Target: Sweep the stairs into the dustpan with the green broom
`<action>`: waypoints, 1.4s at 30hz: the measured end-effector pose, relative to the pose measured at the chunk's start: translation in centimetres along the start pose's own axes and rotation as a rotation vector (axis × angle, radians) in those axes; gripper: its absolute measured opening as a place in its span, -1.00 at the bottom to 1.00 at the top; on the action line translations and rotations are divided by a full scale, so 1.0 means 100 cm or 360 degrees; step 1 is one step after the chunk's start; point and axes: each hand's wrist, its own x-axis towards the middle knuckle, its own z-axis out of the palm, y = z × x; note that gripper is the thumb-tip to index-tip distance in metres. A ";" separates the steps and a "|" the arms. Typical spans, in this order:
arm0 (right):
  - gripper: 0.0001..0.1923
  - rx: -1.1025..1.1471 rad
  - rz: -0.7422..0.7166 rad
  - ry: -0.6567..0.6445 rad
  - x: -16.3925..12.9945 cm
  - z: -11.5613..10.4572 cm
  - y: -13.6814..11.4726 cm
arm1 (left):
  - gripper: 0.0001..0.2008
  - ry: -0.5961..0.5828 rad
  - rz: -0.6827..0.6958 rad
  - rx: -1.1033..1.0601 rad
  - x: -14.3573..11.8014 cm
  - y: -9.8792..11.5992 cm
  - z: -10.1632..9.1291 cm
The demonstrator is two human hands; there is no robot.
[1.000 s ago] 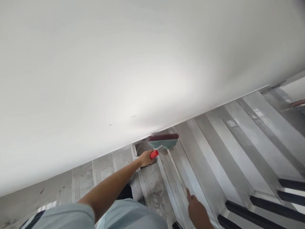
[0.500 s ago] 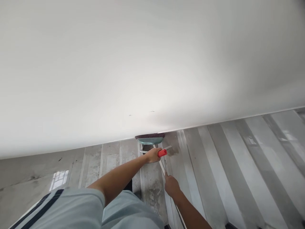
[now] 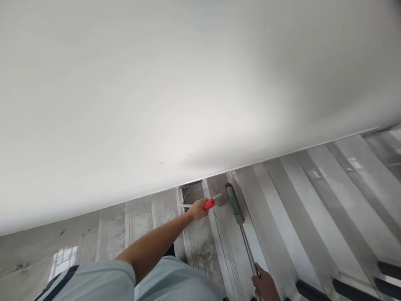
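Note:
My left hand (image 3: 198, 209) is closed around the red-tipped handle (image 3: 209, 204) of what looks like a long-handled dustpan. Below that hand, the dark pan (image 3: 193, 190) is partly visible on a step near the wall. My right hand (image 3: 266, 285) grips the metal stick of a broom (image 3: 249, 246) at the lower right. The broom's green head (image 3: 233, 201) with dark bristles rests on the stairs to the right of the pan, turned lengthwise along the step.
A white wall (image 3: 188, 92) rises in front of me and meets the grey stone stairs (image 3: 272, 209). The steps run down toward the right. Dark railing parts (image 3: 313, 290) stand at the lower right. A small dark scrap (image 3: 63, 231) lies on the floor at left.
The broom head has swung away from the wall and the pan to the right, turning lengthwise. My right hand has moved right and down with the stick. My left hand stays nearly in place.

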 end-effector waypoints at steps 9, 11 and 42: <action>-0.76 0.0177 -0.0125 0.0059 0.104 0.010 -0.130 | -0.71 0.0097 -0.0009 -0.0035 0.006 0.000 0.009; -0.79 0.0051 -0.0164 -0.0043 0.109 0.011 -0.151 | -0.71 0.0101 -0.0024 -0.0028 0.009 -0.002 0.005; -0.71 0.0157 -0.0002 0.0022 0.100 0.002 -0.136 | -0.72 -0.0107 -0.0019 0.0042 0.016 -0.006 -0.013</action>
